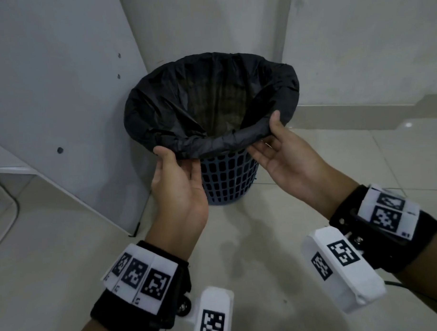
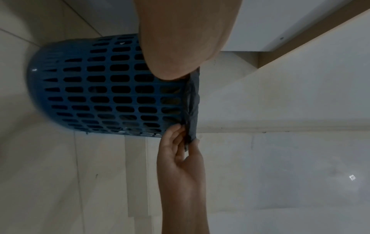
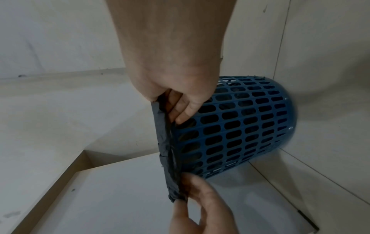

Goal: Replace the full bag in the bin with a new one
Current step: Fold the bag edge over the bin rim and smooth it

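The bin (image 1: 229, 179) stands upright on the floor (image 1: 264, 238), mouth up. Both the left hand (image 1: 178, 181) and right hand (image 1: 284, 153) pinch the bag (image 1: 210, 96) where it folds over the near rim, thumbs above, fingers (image 1: 257, 149) beneath.

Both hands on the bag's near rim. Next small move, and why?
Probably pull the fold down over the rim. The left hand and right hand pinch the black bag, whose near edge sits rolled atop the blue bin.
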`<control>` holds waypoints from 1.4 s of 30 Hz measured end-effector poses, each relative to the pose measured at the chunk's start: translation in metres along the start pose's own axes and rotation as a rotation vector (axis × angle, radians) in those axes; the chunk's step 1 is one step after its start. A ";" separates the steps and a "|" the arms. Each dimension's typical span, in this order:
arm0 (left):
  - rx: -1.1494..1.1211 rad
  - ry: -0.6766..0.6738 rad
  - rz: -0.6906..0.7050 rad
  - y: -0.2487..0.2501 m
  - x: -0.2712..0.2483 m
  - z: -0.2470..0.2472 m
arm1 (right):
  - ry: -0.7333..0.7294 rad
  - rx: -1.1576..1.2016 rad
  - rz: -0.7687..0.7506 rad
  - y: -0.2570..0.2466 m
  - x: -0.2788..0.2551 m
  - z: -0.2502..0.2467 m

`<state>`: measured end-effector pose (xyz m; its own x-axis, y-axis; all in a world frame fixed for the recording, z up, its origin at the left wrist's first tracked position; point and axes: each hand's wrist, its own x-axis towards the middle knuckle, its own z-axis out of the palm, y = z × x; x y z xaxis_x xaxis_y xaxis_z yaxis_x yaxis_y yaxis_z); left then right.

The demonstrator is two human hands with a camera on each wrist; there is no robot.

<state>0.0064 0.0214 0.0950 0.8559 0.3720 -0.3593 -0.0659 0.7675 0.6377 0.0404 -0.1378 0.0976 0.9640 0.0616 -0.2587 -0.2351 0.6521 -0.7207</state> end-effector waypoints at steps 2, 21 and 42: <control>0.042 -0.001 -0.058 -0.010 -0.006 -0.004 | 0.005 0.010 -0.006 0.001 0.001 0.002; 0.321 0.010 -0.092 -0.039 -0.021 -0.022 | 0.082 -0.123 0.068 0.013 -0.013 -0.005; 0.488 0.015 0.158 -0.054 -0.011 -0.039 | 0.020 -0.365 0.120 0.039 -0.028 0.001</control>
<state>-0.0192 -0.0036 0.0378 0.8469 0.4743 -0.2405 0.0565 0.3693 0.9276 0.0040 -0.1131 0.0775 0.9250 0.1044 -0.3652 -0.3787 0.3291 -0.8651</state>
